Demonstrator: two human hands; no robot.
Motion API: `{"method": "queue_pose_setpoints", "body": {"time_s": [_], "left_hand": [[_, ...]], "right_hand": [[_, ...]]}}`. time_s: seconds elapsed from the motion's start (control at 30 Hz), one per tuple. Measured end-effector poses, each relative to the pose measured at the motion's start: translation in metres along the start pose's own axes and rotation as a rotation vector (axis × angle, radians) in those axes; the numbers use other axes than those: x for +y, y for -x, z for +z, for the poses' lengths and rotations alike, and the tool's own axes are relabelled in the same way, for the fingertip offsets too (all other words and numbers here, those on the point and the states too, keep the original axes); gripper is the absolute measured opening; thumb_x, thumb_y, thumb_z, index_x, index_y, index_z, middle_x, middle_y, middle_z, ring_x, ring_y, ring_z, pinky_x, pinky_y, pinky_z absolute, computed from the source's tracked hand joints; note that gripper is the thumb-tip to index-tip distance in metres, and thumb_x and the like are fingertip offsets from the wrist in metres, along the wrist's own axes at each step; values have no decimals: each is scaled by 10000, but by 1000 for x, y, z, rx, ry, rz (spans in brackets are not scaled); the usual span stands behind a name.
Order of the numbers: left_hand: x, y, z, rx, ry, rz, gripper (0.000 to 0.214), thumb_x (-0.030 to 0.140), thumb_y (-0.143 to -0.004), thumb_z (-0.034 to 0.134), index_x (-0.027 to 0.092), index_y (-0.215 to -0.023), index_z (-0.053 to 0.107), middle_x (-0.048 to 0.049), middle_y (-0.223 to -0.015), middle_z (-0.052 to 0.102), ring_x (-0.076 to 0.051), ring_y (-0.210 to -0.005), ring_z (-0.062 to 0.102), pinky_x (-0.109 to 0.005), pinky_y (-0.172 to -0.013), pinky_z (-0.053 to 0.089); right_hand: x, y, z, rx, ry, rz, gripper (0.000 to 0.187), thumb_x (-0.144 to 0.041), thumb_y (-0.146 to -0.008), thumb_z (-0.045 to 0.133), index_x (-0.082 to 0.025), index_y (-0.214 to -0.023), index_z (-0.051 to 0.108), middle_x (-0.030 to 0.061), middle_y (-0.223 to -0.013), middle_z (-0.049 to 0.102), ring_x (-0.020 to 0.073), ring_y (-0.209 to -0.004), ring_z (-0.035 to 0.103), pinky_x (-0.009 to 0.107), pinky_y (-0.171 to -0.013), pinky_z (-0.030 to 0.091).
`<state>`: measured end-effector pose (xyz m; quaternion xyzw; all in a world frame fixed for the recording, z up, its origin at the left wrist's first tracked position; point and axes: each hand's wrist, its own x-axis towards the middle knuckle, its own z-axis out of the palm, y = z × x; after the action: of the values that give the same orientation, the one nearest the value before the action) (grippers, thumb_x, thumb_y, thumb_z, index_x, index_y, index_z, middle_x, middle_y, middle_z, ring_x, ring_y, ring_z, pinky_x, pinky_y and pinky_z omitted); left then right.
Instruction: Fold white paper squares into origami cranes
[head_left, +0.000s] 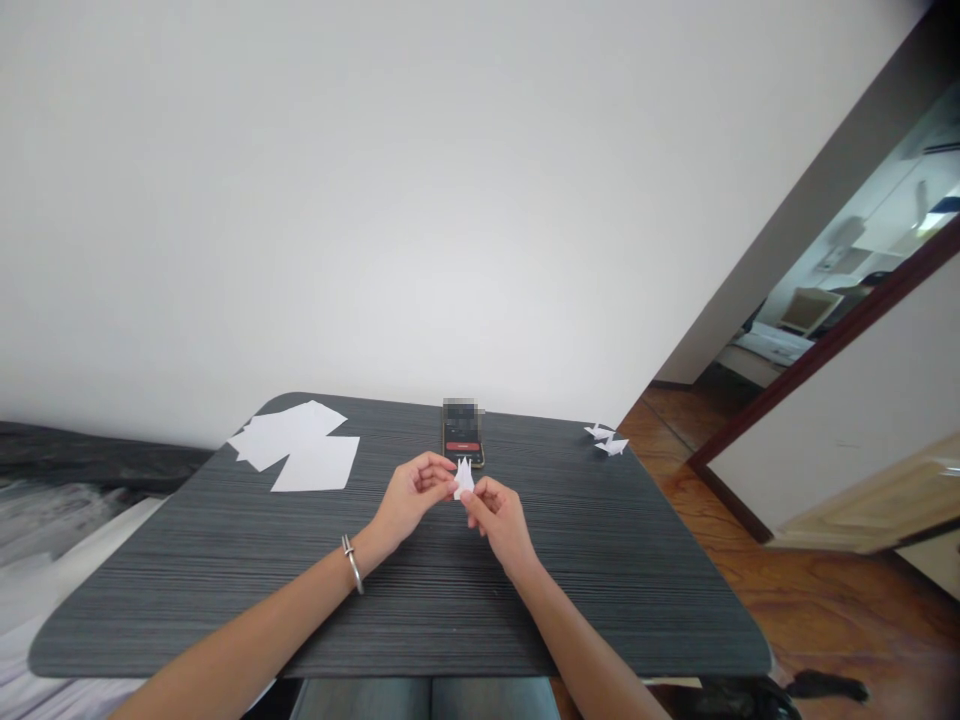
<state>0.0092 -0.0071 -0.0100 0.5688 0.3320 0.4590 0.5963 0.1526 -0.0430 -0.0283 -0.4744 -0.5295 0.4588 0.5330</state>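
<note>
Paper sheets [295,447] lie on the tabletop [187,590] left of the hands. The left hand [411,495] and right hand [499,520] are together, their fingertips pinching a small folded white paper [464,478] low down, leaving its points free. A phone [463,432] lies just beyond; origami cranes [606,438] sit farther right.

folded paper [464,478]: matt, smooth | tabletop [420,610]: ridged matt laminate | bangle [352,563]: polished metal
</note>
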Motion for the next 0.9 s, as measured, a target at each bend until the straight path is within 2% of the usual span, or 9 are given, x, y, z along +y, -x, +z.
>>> {"method": "queue_pose_setpoints", "body": {"time_s": [0.1,0.27,0.4,0.5,0.73,0.9], "left_hand": [[4,1,0,-4,-24,1,232,197,-657,665,121,-838,541,-4,-650,608,-97,-563,551,-222,-562,441],[6,2,1,-12,-20,-16,254,202,-649,671,125,-847,531,3,-625,611,-94,-518,538,-216,-516,429],[2,1,3,4,-3,-20,234,200,-632,686,128,-794,532,1,-655,610,-100,-571,563,-226,-568,454],[-2,0,5,-41,9,-17,217,195,-625,692,129,-749,526,-5,-703,607,-106,-626,583,-235,-615,469],[-2,1,4,-81,73,-64,215,183,-640,684,126,-760,515,8,-658,603,-100,-594,586,-227,-600,465],[0,2,3,-106,103,-90,227,197,-641,688,130,-773,516,7,-652,611,-111,-605,595,-232,-601,466]], "right_hand": [[-2,1,0,30,-20,-15,219,-368,-727,574,-159,-676,532,-36,-483,531,65,-378,399,171,-357,284],[-1,0,-1,35,-27,-23,226,-352,-722,585,-161,-620,520,-29,-468,543,61,-362,391,173,-349,280],[0,-2,-3,55,-52,-22,211,-333,-723,590,-158,-626,524,-32,-464,540,58,-365,385,171,-350,276],[0,-3,-4,70,-76,-13,205,-326,-721,591,-153,-629,530,-35,-462,537,55,-359,382,168,-342,271],[2,-3,-3,82,-142,-22,181,-312,-694,627,-163,-719,526,-25,-543,570,89,-439,500,160,-336,303],[2,-4,-4,48,-154,-12,195,-324,-692,627,-160,-690,521,-35,-479,541,82,-403,471,165,-340,307]]}}
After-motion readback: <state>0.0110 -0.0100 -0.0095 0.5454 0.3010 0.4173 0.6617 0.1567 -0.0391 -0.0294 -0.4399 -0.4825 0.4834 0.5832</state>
